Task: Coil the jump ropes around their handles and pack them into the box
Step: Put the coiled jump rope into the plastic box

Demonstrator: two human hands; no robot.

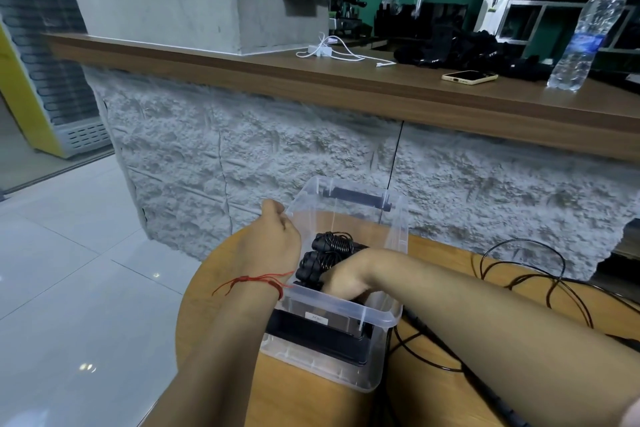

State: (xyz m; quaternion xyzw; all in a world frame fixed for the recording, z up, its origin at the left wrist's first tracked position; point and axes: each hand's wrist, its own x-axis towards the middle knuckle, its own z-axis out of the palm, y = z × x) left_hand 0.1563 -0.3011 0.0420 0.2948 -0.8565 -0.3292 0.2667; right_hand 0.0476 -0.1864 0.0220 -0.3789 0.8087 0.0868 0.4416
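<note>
Leaning both forearms over the round wooden table point(204, 291), with a loose jump rope point(519, 255) sprawling uncoiled on it at the right. Wearing a red string point(258, 279) round the left wrist. Reaching the right hand point(346, 284) down into the clear box point(346, 376), touching the coiled jump ropes point(332, 243) lying inside, hiding the fingers among them and giving no way to tell the grip. Curling the left hand point(273, 239) over the box's left wall, holding it. Farther off, showing a wooden counter point(346, 87) bearing a white cable point(329, 50), a phone point(469, 77) and a water bottle point(581, 38).
</note>
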